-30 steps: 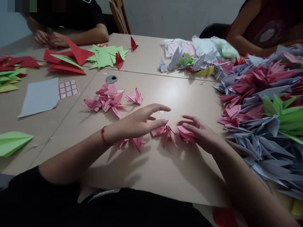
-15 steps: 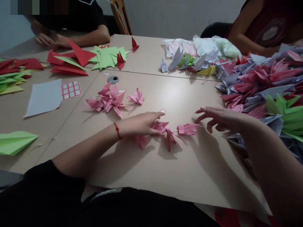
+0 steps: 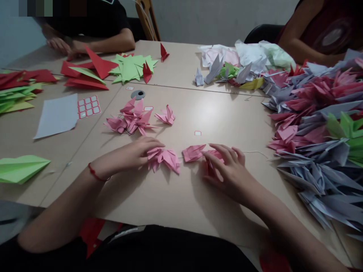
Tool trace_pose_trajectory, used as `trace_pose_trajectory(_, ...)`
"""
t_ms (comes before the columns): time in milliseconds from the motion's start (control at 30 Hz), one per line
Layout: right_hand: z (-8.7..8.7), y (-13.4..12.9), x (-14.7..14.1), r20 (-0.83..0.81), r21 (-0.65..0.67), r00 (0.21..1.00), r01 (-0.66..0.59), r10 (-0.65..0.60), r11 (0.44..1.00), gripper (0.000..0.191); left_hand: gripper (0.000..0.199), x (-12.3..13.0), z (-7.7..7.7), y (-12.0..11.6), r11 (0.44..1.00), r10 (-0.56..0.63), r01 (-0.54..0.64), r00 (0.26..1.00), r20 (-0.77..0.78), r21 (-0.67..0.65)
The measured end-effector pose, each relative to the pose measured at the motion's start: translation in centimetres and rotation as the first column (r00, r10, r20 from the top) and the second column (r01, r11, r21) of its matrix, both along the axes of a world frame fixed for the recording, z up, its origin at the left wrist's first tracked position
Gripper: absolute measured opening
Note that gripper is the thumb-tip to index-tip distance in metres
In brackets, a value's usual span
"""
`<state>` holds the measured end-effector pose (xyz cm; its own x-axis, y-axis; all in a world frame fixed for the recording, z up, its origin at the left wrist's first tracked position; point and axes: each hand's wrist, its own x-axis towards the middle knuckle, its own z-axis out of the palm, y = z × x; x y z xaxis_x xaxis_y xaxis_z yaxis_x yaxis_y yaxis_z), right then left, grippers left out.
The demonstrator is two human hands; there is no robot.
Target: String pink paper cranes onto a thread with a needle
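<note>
Three pink origami cranes lie in a row on the beige table [image 3: 198, 113] in front of me. My left hand [image 3: 136, 151] rests with its fingertips on the leftmost crane [image 3: 166, 158]. A second crane [image 3: 193, 153] lies between my hands, touched by neither. My right hand [image 3: 227, 170] lies spread over the third crane [image 3: 212, 156], hiding much of it. A thin white thread [image 3: 255, 153] runs rightward from under my right hand. A loose cluster of pink cranes [image 3: 133, 119] lies further forward, beyond my left hand.
A large heap of grey, pink and green cranes [image 3: 320, 124] fills the right side. Crumpled paper [image 3: 246, 56] lies at the back. A co-worker's hands [image 3: 65, 47] rest among red and green folded paper [image 3: 93, 70]. Another person's arm [image 3: 300, 49] is at the back right.
My right hand has come down from above onto the third crane. My left hand has moved left onto the leftmost crane. The row of cranes has shifted left.
</note>
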<state>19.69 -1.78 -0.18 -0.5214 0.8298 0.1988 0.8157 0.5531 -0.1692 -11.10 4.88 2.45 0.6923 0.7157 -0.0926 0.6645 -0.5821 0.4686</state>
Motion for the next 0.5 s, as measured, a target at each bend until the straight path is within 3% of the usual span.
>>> trace_pose_trajectory(100, -0.5, 0.7, 1.7, -0.033, 0.001, 0.997, 0.063, -0.063, 0.998, 0.045, 0.026, -0.2, -0.6, 0.2, 0.997, 0.064, -0.061, 0.994, 0.091, -0.036)
trace_pose_trajectory(233, 0.9, 0.8, 2.8, -0.163, 0.124, 0.982, 0.12, -0.099, 0.985, 0.043, 0.028, -0.5, -0.1, 0.1, 0.938, 0.251, -0.208, 0.959, 0.133, -0.276)
trace_pose_trajectory(300, 1.6, 0.2, 1.4, -0.244, 0.211, 0.968, 0.108, -0.055, 0.971, 0.04, 0.032, -0.5, 0.1, -0.2, 0.884, 0.326, -0.261, 0.939, 0.11, -0.389)
trace_pose_trajectory(367, 1.5, -0.5, -1.1, -0.255, 0.218, 0.966, 0.021, 0.036, 0.976, 0.037, 0.035, -0.6, 0.1, -0.3, 0.84, 0.366, -0.283, 0.925, 0.099, -0.463)
trace_pose_trajectory(433, 0.6, -1.3, -4.1, -0.183, 0.171, 0.971, -0.12, 0.151, 0.978, 0.035, 0.036, -0.7, -0.1, -0.3, 0.819, 0.392, -0.303, 0.915, 0.09, -0.487)
trace_pose_trajectory(500, -0.7, -2.0, -6.5, -0.091, 0.144, 0.981, -0.155, 0.169, 0.977, 0.042, 0.037, -0.9, -0.5, -0.2, 0.82, 0.401, -0.317, 0.912, 0.082, -0.477)
